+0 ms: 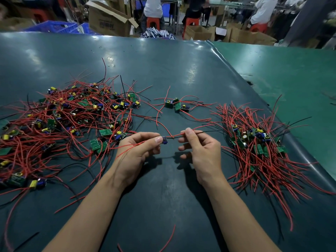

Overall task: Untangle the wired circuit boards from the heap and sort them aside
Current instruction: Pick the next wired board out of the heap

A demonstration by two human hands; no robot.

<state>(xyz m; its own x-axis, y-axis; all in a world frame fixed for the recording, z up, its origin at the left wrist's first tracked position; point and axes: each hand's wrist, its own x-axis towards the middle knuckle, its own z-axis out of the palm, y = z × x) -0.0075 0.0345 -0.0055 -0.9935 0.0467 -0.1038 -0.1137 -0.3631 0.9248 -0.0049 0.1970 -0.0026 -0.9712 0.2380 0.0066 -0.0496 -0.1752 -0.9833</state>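
**One wired board held between two hands, heaps on either side**

Two bare forearms reach up from the bottom of the frame over a dark teal matte surface (181,73). Between them, low in the frame, a loose length of red wire (168,240) lies on the surface. At the centre, the left hand (135,151) pinches a small circuit board with a blue component (164,139) between thumb and curled fingers, while thin red leads trail back across its palm. Just to the right, the right hand (201,151) pinches the board's red and black wires (200,130) between thumb and forefinger, its other fingers loosely curled. Both hands are raised a little above the surface, close together but not touching.

Left of centre sprawls the large tangled heap of green circuit boards with yellow and blue parts and red wires (63,117). On the right of the frame lies a tidier pile of the same boards with their wires fanned out (258,148). Above the hands, a small cluster of a few boards (175,105) sits apart. Along the top of the frame stand cardboard boxes (107,19), blue plastic crates (54,27) and red stools (152,21) with seated people.
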